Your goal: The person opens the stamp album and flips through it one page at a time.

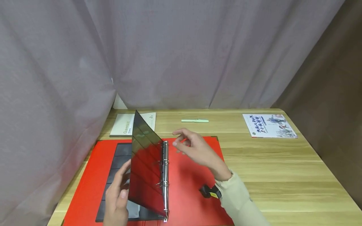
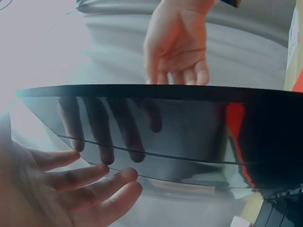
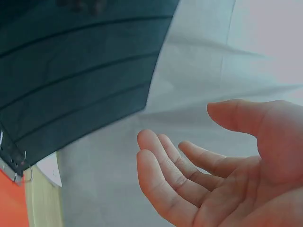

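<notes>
A red ring binder (image 1: 195, 188) lies spread on the table, with a metal ring spine (image 1: 166, 175) down its middle. One glossy black pocket page (image 1: 145, 163) stands tilted up from the rings; another black page (image 1: 121, 153) lies flat on the left cover. My left hand (image 1: 117, 191) is at the left side of the raised page, partly behind its edge. In the left wrist view its fingers (image 2: 99, 182) are extended, and some tips meet their reflections on the glossy surface. Above the right cover hovers my right hand (image 1: 195, 147), holding nothing, with loosely bent fingers (image 3: 165, 175).
Behind the binder lies a pale notebook (image 1: 121, 124) marked "Gambit". A light green pen (image 1: 195, 121) is at the back middle. An illustrated booklet (image 1: 270, 125) lies at the back right. Grey curtain (image 1: 181, 56) hangs along the table's far edge.
</notes>
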The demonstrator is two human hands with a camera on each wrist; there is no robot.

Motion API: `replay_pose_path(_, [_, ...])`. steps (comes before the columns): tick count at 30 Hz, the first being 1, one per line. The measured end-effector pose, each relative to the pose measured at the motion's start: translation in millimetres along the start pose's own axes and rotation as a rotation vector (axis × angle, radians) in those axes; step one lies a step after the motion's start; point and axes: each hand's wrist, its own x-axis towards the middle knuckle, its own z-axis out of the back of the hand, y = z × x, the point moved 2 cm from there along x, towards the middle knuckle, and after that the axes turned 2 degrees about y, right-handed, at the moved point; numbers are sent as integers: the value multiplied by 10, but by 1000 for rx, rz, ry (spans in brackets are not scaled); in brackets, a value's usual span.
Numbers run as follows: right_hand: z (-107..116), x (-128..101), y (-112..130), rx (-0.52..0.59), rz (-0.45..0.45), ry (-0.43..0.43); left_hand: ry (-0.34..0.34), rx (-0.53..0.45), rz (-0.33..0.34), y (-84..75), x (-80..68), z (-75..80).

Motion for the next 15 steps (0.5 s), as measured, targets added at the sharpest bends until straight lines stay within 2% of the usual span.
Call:
replay_pose_path(2, [51, -23, -47, -9, -11, -17, -23, -7, 44, 10, -26, 32])
replay_pose_path(6, [148, -67, -135, -22, -43, -55, -64, 15, 60, 35, -70, 91])
replay_pose_path(12, [310, -129, -277, -2, -41, -102, -138, 38, -33, 89, -108, 129])
replay_pose_path(15, [390, -154, -339, 16, -35, -123, -173, 44, -50, 125, -121, 144])
